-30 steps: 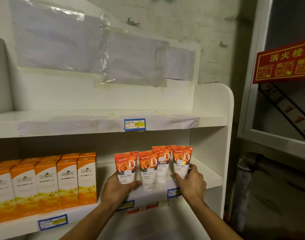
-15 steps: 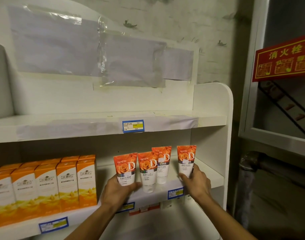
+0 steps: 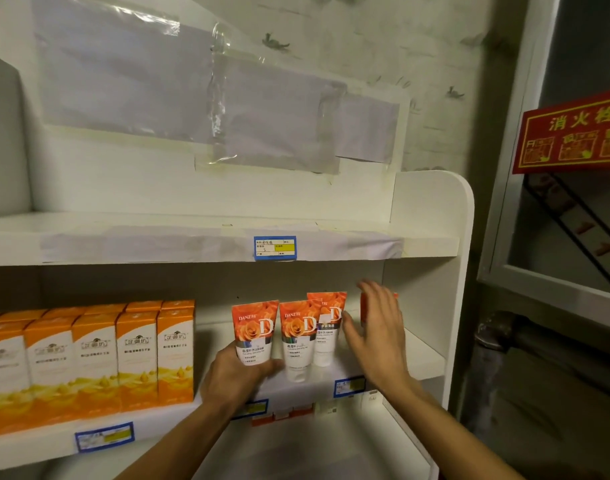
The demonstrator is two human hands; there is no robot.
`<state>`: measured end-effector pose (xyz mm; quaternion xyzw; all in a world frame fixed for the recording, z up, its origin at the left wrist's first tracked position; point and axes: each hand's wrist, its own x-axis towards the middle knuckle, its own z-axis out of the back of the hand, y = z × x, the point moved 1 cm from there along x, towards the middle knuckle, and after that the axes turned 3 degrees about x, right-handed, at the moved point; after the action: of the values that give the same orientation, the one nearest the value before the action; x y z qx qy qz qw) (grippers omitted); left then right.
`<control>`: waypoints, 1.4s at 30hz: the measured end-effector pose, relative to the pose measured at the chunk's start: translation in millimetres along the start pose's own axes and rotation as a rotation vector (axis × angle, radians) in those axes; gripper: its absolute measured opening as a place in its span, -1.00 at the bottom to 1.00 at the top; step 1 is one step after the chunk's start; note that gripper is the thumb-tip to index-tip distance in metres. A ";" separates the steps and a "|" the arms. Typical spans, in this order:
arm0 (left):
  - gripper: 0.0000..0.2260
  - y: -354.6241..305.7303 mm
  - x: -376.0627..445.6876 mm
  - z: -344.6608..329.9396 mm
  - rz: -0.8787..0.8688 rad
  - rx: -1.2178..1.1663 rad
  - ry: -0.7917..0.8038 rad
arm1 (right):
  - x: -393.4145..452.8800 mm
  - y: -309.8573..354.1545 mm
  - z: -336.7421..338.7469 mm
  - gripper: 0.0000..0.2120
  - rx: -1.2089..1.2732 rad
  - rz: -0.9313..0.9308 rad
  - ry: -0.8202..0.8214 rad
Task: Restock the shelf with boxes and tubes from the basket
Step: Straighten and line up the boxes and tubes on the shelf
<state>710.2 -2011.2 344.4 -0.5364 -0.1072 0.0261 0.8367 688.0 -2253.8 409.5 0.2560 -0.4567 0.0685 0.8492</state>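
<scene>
Several orange-and-white tubes stand cap-down on the middle shelf (image 3: 424, 362). My left hand (image 3: 237, 375) grips the base of the leftmost tube (image 3: 253, 327). Two more tubes (image 3: 301, 334) (image 3: 326, 320) stand just right of it. My right hand (image 3: 378, 330) is raised with fingers spread and straight, in front of a fourth tube (image 3: 364, 306) that shows only as an orange sliver. Whether the hand touches that tube cannot be told. A row of orange-and-white boxes (image 3: 137, 355) fills the shelf's left part. The basket is out of view.
The upper shelf (image 3: 158, 240) is bare, with a blue price tag (image 3: 275, 248) on its edge. The white side panel (image 3: 459, 271) closes the shelf on the right. A lower shelf (image 3: 331, 452) lies under my arms. A red sign (image 3: 573, 133) hangs at right.
My right hand has let go of the rightmost tube, lifted and spread its fingers in front of it. That tube moved right, away from the other three. My left hand stays on the leftmost tube.
</scene>
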 end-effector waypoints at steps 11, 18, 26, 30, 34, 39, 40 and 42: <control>-0.58 -1.1 -1.1 2.7 -0.039 0.010 0.014 | 61.8 26.9 -7.6 -0.68 -0.348 0.098 0.582; -0.57 1.4 1.5 0.4 -0.019 0.010 0.014 | 70.0 18.4 6.9 -0.77 -0.348 0.115 0.609; -0.60 3.3 3.3 1.1 -0.026 -0.001 0.016 | 71.5 6.3 12.1 -0.82 -0.265 0.140 0.625; -0.61 2.6 2.8 1.4 -0.025 0.007 0.017 | 68.9 4.3 12.1 -0.83 -0.206 0.122 0.623; -0.61 3.1 3.7 1.2 -0.023 0.008 0.022 | 67.8 -1.5 14.9 -0.83 -0.184 0.117 0.620; -0.61 4.5 4.7 0.8 -0.027 0.014 0.022 | 67.9 -11.2 15.7 -0.84 -0.186 0.108 0.612; -0.62 4.7 4.4 0.8 -0.027 0.011 0.022 | 67.3 -12.3 15.5 -0.84 -0.178 0.104 0.607; -0.61 4.8 4.5 1.0 -0.032 0.004 0.022 | 66.6 -11.9 14.8 -0.84 -0.139 0.095 0.603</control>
<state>714.7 -2007.6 341.2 -0.5330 -0.1068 0.0070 0.8393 719.4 -2279.2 465.7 0.1440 -0.1991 0.1496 0.9577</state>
